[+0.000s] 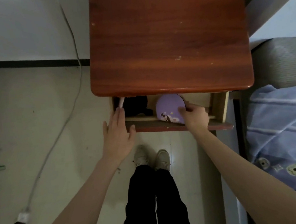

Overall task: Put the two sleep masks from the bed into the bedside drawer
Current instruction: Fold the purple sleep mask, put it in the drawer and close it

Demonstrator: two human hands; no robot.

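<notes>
The bedside drawer (217,104) is pulled out below the reddish wooden nightstand top (168,36). A purple sleep mask (168,106) with a small cartoon print leans over the drawer's front edge, and my right hand (195,115) pinches its right side. A black sleep mask (135,105) with a pink strap (120,102) lies in the drawer's left part, half under the tabletop. My left hand (118,133) rests flat with fingers apart on the drawer's left front corner, fingertips touching the pink strap.
The bed with a blue striped quilt (282,125) lies to the right. A white cable (73,101) runs down the wall and across the floor to a power strip (20,222) at lower left. My legs and shoes (152,158) stand before the drawer.
</notes>
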